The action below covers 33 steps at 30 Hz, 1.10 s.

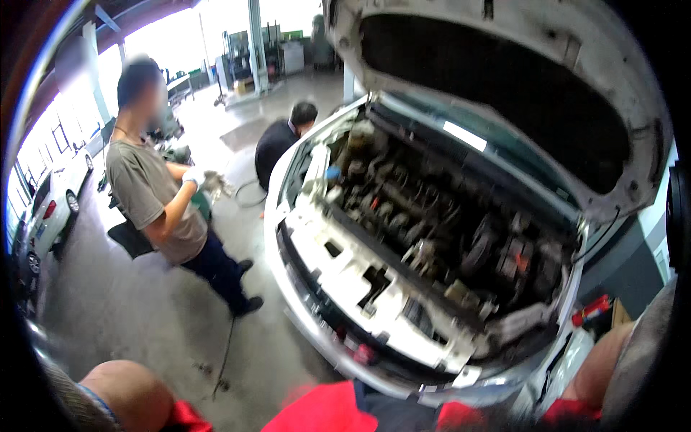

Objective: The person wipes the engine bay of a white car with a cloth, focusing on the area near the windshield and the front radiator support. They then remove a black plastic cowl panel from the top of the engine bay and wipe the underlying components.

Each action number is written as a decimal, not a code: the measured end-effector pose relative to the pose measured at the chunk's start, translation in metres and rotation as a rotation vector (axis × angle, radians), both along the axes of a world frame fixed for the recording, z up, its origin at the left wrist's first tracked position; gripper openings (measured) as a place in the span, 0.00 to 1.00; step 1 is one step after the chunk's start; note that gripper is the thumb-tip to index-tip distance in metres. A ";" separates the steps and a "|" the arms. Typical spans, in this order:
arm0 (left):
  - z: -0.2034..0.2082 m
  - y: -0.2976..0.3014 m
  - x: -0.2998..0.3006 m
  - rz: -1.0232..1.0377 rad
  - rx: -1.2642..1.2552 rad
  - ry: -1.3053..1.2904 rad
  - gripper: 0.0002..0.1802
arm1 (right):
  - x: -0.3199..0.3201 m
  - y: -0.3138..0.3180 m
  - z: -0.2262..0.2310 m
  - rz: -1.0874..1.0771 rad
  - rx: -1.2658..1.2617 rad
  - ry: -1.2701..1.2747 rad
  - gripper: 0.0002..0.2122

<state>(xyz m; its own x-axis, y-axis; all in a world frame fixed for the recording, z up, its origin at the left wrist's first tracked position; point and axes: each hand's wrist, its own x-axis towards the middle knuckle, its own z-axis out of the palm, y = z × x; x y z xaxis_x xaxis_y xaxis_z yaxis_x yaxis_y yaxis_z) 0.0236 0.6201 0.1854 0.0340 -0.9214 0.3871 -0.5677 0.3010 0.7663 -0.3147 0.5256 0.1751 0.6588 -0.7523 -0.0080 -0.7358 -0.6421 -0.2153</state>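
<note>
Neither of my hands shows. Only my bent left arm (126, 389) at the lower left and my right arm (601, 363) at the lower right come into the head view, so what the hands hold or touch is hidden. Red and dark clothing (320, 410) lies along the bottom edge. In front of me stands a white car with its hood (619, 155) raised. Its engine (403, 209) is exposed, and the white front panel (345, 263) runs along the near side. My right arm is beside the car's near right corner.
A person in a khaki shirt (147, 183) and light gloves stands left of the car. Another person in black (277, 147) is low beside its far left side. A thin cable (229, 353) crosses the floor. A red object (592, 309) lies at right. Parked cars (54, 205) line the left.
</note>
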 end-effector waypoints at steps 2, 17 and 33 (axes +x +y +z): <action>-0.029 -0.015 -0.001 -0.004 0.027 0.057 0.21 | 0.006 -0.012 -0.019 -0.025 0.020 0.017 0.24; -0.025 -0.020 -0.019 0.083 -0.229 -0.019 0.21 | -0.042 0.031 -0.033 -0.143 0.132 0.018 0.24; -0.172 -0.151 -0.122 -0.212 0.436 -0.512 0.12 | -0.092 0.086 -0.018 -0.240 0.234 0.010 0.24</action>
<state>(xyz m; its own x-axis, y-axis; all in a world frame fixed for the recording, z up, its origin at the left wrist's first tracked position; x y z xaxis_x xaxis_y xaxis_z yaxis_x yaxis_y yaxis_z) -0.0983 0.4687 0.0138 -0.2516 -0.9627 -0.0999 -0.8519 0.1712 0.4949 -0.4070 0.6116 0.1567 0.4617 -0.8630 -0.2050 -0.8631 -0.3837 -0.3284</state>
